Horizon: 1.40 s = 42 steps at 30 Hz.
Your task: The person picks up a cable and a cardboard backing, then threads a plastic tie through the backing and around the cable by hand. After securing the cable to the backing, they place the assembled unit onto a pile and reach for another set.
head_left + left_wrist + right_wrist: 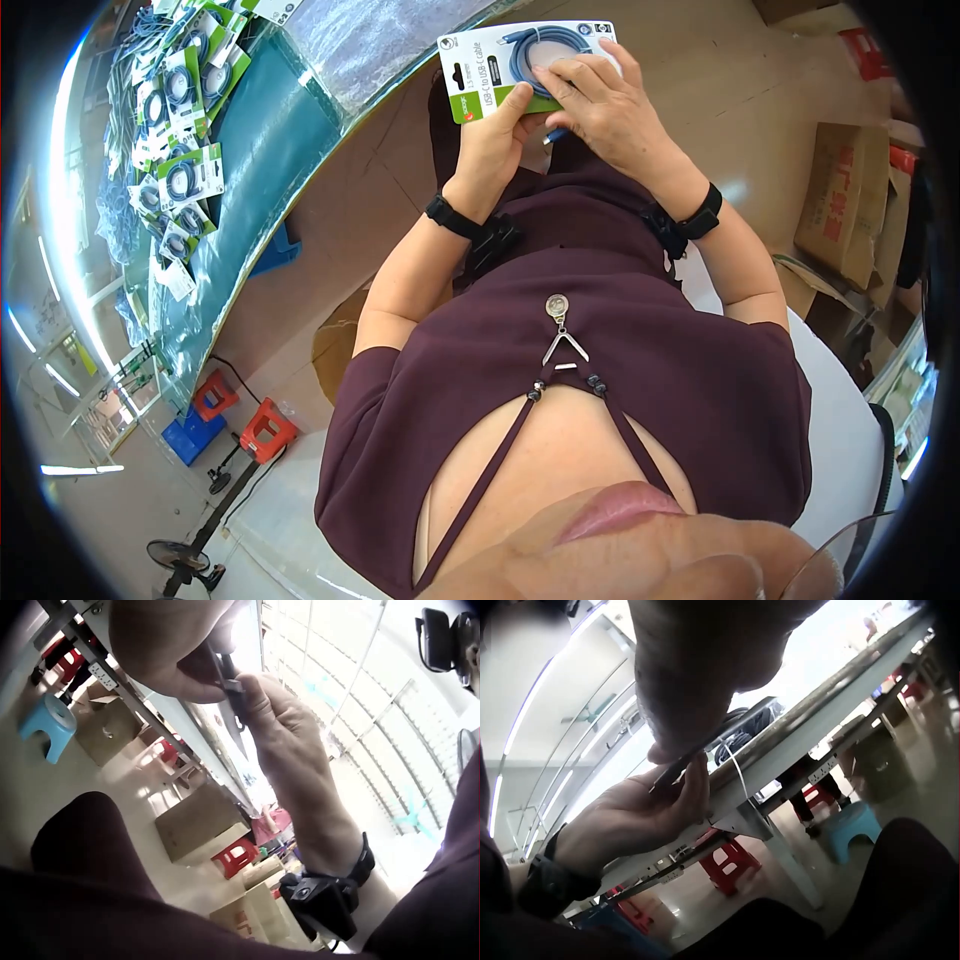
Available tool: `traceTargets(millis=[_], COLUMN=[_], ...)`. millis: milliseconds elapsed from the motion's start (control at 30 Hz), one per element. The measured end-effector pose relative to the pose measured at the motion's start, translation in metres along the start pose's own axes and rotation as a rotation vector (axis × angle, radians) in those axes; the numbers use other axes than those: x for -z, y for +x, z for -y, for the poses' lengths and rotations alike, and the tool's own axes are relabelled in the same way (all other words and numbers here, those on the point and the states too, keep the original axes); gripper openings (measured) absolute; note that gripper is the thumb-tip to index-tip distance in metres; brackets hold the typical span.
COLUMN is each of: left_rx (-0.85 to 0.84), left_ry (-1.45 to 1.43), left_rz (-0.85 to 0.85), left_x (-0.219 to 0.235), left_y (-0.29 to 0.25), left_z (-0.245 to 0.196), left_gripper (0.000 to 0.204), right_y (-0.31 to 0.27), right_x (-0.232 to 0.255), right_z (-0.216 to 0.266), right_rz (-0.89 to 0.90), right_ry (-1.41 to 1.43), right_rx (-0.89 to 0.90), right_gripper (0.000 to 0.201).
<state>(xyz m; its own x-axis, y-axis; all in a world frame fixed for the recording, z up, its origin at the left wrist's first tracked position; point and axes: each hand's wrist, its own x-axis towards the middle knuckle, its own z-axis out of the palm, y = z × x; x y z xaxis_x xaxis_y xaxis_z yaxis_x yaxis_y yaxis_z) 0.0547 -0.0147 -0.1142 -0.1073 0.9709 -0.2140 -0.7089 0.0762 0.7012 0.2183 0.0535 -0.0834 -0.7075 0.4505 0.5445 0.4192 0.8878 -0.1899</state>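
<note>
A white and green card (470,70), printed "USB-C to USB-C cable", is held up in front of the body. On it sits a coiled blue USB-C cable (520,62). My left hand (488,145) grips the card's lower edge, thumb on the front. Bent fingers of my right hand (608,108) lie over the coil and the card's right side, gripping them. Below that hand a blue cable plug (556,135) sticks out past the card's lower edge. In the left wrist view the right hand (281,724) pinches at the card, seen edge-on.
Many carded blue cables (182,180) are heaped on the green-covered table (262,130) to the left. Clear plastic (370,45) lies at its far end. A cardboard box (840,200) stands on the right. Red stools (268,432) are on the floor at lower left.
</note>
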Motion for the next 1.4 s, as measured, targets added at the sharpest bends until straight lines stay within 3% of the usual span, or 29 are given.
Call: traceTargets(millis=[233,333,467,600,733,767,800,867,967,1000,1100,1267,1400], left_rx=[-0.046,-0.094,-0.005,-0.009,0.172,0.312,0.450,0.595,-0.706,-0.695,-0.940,-0.805,-0.918], left_ry=[0.008,0.014,-0.018,-0.014,0.121,0.402,0.683,0.954,1.304,1.300,1.355,1.492,1.416], left_rz=[-0.007,0.022,0.053,0.032,0.038,0.101,0.163,0.220,-0.147,-0.152,0.306,0.233,0.208], left_x=[0.000,-0.002,0.001,0.004,0.012,0.018,0.023,0.015,-0.013,-0.020,-0.040,-0.009,-0.011], left_y=[-0.001,0.000,-0.003,0.000,0.000,0.001,0.002,-0.003,-0.033,-0.032,-0.028,-0.015,-0.020], left_z=[0.002,0.004,0.006,0.006,-0.012,-0.021,-0.030,-0.037,-0.044,-0.040,-0.021,0.009,0.008], left_gripper=[0.032,0.032,0.032,0.034,0.028,0.024,0.021,0.018,0.010,0.010,0.013,0.013,0.010], right_y=[-0.005,0.003,0.000,-0.003,-0.008,-0.010,-0.012,-0.018,-0.032,-0.035,-0.038,-0.045,-0.045], right_x=[-0.004,0.004,0.002,-0.008,-0.019,-0.018,-0.018,-0.020,-0.031,-0.034,-0.039,-0.046,-0.044], right_z=[-0.023,-0.026,-0.020,-0.031,-0.039,-0.040,-0.041,-0.041,-0.038,-0.037,-0.030,-0.027,-0.029], right_rz=[-0.108,-0.303,-0.199,-0.178,-0.088,-0.081,0.000,0.168,0.186,0.183,0.234,0.282,0.347], right_ry=[0.322,0.340,0.435,0.129,0.396,0.395,0.487,0.668,0.565,0.509,0.645,0.883,1.166], right_rx=[-0.040,-0.195,-0.218,-0.089,-0.196,-0.193,-0.329,-0.613,-0.622,-0.620,-0.720,-0.914,-1.068], right_gripper=[0.034,0.029,0.025,0.017,0.014,0.014,0.017,0.023,0.028,0.030,0.031,0.034,0.031])
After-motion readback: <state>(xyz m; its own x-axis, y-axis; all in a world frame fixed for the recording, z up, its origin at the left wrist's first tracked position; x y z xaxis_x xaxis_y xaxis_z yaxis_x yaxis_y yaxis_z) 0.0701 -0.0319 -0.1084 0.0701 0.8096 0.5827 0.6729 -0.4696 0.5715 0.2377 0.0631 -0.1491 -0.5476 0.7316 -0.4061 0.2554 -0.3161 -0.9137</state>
